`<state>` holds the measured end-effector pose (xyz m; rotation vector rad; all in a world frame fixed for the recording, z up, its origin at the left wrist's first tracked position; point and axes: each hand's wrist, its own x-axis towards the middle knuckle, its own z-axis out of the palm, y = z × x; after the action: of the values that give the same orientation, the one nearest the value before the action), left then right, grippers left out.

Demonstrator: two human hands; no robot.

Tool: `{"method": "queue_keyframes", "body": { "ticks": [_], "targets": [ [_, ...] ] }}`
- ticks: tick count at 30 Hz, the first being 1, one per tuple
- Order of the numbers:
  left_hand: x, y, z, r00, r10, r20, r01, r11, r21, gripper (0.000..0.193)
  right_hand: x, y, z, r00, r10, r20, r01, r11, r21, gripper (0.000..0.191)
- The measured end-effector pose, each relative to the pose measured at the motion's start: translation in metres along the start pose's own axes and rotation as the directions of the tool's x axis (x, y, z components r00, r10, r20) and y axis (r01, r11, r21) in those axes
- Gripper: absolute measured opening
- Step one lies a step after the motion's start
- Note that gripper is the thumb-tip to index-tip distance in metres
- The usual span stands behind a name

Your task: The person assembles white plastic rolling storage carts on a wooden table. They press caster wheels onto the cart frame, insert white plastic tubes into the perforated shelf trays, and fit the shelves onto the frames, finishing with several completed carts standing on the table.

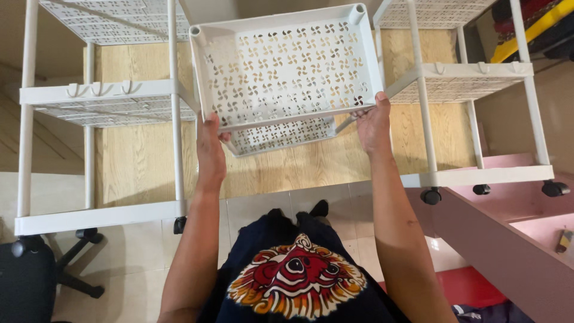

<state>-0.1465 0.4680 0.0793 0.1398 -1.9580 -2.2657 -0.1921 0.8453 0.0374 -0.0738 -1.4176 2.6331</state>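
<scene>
Bare forearms, dark navy shirt (299, 281) with red-orange mask print

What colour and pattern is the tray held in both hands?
The tray is white, perforated with pinwheel-shaped cutouts; seen best in the head view.

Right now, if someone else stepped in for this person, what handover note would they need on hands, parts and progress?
Left hand grips the near left edge of the white perforated tray; right hand grips its near right edge. The tray is held in the air, tilted toward the camera. A second perforated tray shows just below it. Done: two white wheeled racks stand assembled, left rack and right rack. Left: the held tray is not yet fixed to anything.
</scene>
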Motion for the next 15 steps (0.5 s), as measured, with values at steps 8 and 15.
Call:
{"method": "queue_keyframes", "body": {
  "ticks": [8, 15],
  "targets": [
    [0.097, 0.029, 0.035, 0.982, 0.004, -0.189, 0.006, 0.999, 0.053, 0.104, -0.068, 0.006, 0.052, 1.000, 0.004, 0.025, 0.000, 0.984, -0.176, 0.072],
    [-0.033, 0.044, 0.070, 0.999, -0.034, -0.030, 0.036, 0.997, 0.067, 0.085, -0.115, 0.041, 0.107, 0.966, 0.191, 0.174, -0.093, 0.885, -0.456, 0.097]
  ]
}}
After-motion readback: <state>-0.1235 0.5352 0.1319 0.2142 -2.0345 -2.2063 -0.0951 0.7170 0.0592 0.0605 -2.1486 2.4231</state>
